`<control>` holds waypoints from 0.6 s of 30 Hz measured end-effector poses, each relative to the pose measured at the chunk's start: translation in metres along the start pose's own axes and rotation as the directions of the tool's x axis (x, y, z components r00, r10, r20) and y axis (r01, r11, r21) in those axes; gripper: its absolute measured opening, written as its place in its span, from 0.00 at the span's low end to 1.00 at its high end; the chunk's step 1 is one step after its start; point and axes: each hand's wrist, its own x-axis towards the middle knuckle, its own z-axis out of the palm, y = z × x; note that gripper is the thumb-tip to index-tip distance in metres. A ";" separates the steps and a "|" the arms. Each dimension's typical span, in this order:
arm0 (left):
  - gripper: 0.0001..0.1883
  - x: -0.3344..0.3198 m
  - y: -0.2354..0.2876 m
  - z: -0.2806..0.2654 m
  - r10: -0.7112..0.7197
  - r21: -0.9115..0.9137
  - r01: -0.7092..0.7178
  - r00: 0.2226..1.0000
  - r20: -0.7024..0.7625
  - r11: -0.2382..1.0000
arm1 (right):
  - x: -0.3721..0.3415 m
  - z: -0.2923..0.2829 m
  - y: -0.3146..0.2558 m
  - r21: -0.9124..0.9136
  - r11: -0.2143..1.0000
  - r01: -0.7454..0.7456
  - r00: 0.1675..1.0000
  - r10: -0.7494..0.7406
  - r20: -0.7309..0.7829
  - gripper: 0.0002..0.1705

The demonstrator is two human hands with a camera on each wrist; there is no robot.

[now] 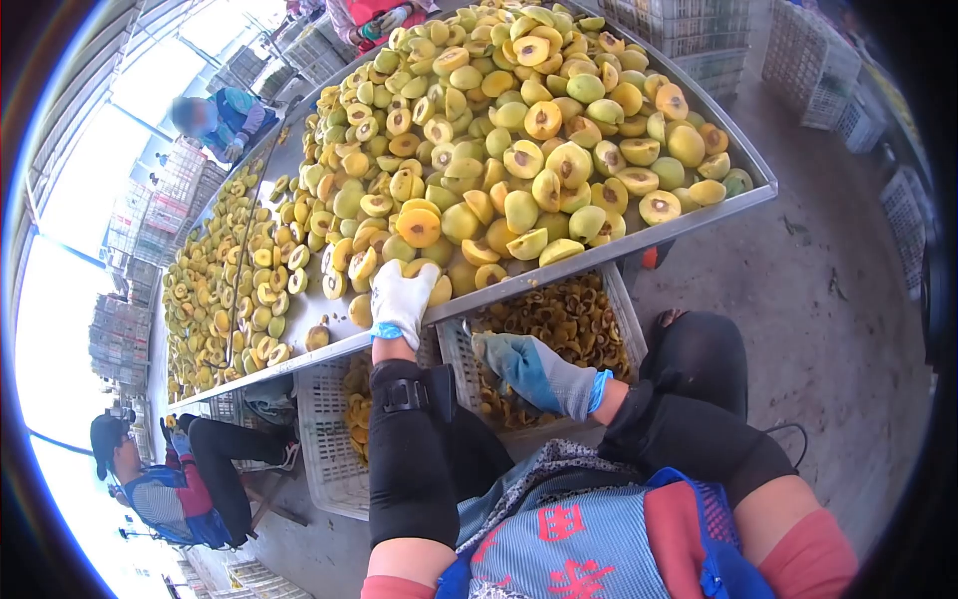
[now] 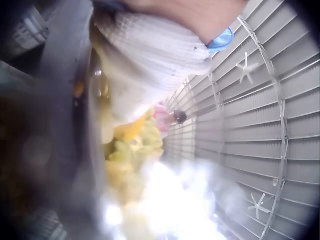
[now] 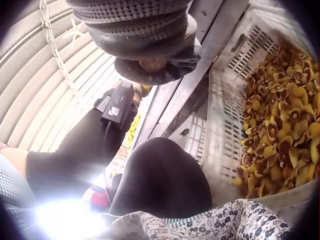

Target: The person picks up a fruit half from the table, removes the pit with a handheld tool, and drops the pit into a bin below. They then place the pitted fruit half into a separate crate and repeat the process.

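Note:
My left hand (image 1: 402, 299), in a white glove, reaches over the near edge of a metal table (image 1: 599, 248) into halved yellow-green fruit (image 1: 459, 222). Its fingertips are among the halves, and I cannot tell whether they grip one. In the left wrist view an orange fruit piece (image 2: 131, 130) shows right by the white glove (image 2: 150, 60). My right hand (image 1: 544, 374), in a grey-blue glove, is held over a crate (image 1: 457, 364) of fruit pieces (image 1: 559, 324). Its fingers curl round a small tool with a metal tip (image 1: 466, 326); a brown rounded part (image 3: 152, 65) shows between them.
Another white crate (image 1: 334, 449) stands under the table to the left. My knees flank the crates. A seated person (image 1: 165, 479) works at the left, and others (image 1: 225, 120) stand across the table. Stacked crates (image 1: 813, 65) stand at the right on concrete floor.

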 end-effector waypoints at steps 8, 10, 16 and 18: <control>0.19 -0.027 0.015 0.003 0.036 -0.911 -0.017 0.999 -0.002 0.413 | 0.003 -0.003 -0.017 -0.122 0.986 0.115 0.967 -0.139 -0.215 0.17; 0.23 -0.048 0.023 -0.001 0.115 -0.942 -0.113 0.990 -0.080 0.316 | 0.003 -0.003 -0.027 -0.184 0.966 0.180 0.947 -0.221 -0.234 0.17; 0.18 -0.113 0.050 -0.011 0.208 -0.952 -0.029 0.977 0.036 0.304 | 0.009 -0.006 -0.030 -0.346 0.935 0.078 0.966 -0.156 -0.205 0.25; 0.17 -0.117 0.047 0.000 0.318 -0.759 -0.328 0.933 -0.168 0.562 | 0.009 -0.008 -0.025 -0.331 0.941 0.063 0.968 -0.139 -0.210 0.27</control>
